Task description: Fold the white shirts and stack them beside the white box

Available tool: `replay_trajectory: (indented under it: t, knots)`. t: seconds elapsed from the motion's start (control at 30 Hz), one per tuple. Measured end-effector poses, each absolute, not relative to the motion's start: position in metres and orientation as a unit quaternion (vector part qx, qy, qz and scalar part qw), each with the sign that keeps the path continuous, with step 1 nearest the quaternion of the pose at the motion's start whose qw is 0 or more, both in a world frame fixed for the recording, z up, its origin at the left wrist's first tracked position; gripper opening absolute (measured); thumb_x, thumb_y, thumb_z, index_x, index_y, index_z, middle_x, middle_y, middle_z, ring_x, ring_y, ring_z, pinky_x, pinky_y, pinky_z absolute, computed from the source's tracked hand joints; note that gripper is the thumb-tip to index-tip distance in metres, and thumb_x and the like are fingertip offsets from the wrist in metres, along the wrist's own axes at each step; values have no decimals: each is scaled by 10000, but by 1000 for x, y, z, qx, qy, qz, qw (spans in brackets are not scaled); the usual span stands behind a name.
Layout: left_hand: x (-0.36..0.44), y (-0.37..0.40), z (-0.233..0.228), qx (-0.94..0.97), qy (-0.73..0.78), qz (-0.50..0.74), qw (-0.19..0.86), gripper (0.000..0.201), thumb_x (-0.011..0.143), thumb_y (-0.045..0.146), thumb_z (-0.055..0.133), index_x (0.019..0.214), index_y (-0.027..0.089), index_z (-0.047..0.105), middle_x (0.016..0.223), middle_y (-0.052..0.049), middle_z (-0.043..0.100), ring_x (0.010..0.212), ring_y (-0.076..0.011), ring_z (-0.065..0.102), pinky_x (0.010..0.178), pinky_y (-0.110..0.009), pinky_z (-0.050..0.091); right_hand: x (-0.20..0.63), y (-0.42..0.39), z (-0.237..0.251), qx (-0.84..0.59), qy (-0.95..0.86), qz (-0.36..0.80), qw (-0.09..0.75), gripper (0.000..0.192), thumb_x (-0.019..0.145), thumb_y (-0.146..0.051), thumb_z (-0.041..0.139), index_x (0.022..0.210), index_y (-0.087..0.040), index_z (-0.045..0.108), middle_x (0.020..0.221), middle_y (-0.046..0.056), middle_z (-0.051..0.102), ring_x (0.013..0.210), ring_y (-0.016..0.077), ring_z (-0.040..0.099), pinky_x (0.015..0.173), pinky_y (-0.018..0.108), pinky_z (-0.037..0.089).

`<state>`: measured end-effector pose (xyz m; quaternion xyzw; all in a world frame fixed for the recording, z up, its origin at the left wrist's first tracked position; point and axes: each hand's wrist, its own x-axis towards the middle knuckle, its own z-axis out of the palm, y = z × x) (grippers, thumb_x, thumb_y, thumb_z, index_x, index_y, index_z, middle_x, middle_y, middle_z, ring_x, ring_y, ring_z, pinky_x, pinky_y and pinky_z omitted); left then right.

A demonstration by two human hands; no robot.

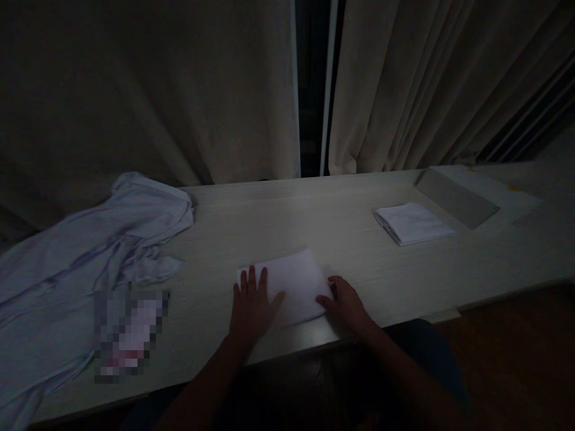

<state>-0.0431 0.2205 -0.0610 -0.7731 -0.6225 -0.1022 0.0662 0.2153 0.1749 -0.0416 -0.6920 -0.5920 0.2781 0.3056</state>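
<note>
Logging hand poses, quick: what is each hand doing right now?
Left hand: open, flat on the folded white cloth.
Right hand: open, fingertips at the cloth's right edge.

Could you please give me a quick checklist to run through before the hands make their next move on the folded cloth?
1. Left hand flat on the folded white cloth: ok.
2. Right hand at the cloth's right edge: ok.
3. Cloth lying fully on the table: ok.
4. Finished folded cloth well apart: ok.
5. Heap of unfolded laundry away from the hands: ok.
6. Edges aligned: cannot tell, too dim.
</note>
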Motion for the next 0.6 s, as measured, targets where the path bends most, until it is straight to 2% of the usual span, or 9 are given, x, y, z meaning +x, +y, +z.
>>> replay_trajectory:
  t: [0.1, 0.17, 0.23, 0.3, 0.4, 0.47, 0.6]
  knots:
    - [-42, 220, -59, -767, -631, -98, 61, 876, 874, 722, 292, 1539, 154, 252, 1618, -199, 158, 1482, -432, 105, 1147, -611, 182, 214, 218, -21, -705, -571, 315, 278, 553, 939, -505, 510, 1279, -70, 546, 1135, 192, 662, 1057, 263, 632, 918, 362, 465]
    - [-42, 221, -58, -764, -636, -94, 57, 867, 877, 718, 286, 1542, 163, 246, 1622, -193, 152, 1479, -441, 108, 1138, -622, 190, 211, 250, -9, -705, -550, 377, 242, 474, 972, -484, 460, 1130, -73, 637, 1085, 198, 682, 1029, 262, 645, 895, 358, 471]
    - [-42, 221, -57, -765, -635, -89, 52, 871, 875, 718, 288, 1544, 163, 238, 1623, -193, 144, 1476, -443, 113, 1132, -625, 199, 208, 276, -3, -692, -535, 436, 210, 381, 954, -434, 519, 938, -92, 687, 973, 180, 710, 893, 243, 676, 788, 338, 503]
    - [-42, 221, -56, -766, -636, -85, 49, 875, 874, 719, 289, 1544, 159, 236, 1623, -195, 144, 1476, -440, 120, 1131, -622, 204, 210, 290, -1, -669, -525, 488, 196, 254, 902, -347, 616, 848, -110, 688, 856, 134, 720, 742, 198, 671, 672, 298, 511]
    - [-41, 220, -55, -765, -637, -84, 44, 868, 877, 714, 283, 1542, 158, 241, 1624, -191, 146, 1478, -431, 125, 1132, -617, 209, 220, 295, -4, -610, -483, 593, 207, 120, 830, -243, 701, 827, -125, 681, 795, 79, 714, 658, 139, 634, 606, 246, 499]
    - [-41, 220, -55, -765, -637, -83, 41, 872, 874, 718, 287, 1542, 160, 244, 1624, -189, 151, 1478, -431, 125, 1132, -617, 210, 228, 293, -8, -572, -457, 647, 212, 134, 799, -243, 738, 813, -122, 681, 781, 71, 707, 636, 124, 616, 586, 233, 490]
    - [-41, 220, -55, -765, -637, -85, 44, 865, 878, 713, 283, 1545, 165, 233, 1626, -183, 148, 1481, -424, 123, 1136, -612, 203, 235, 290, -16, -547, -465, 668, 196, 200, 735, -234, 795, 874, -120, 705, 859, 89, 725, 683, 145, 646, 620, 256, 515]
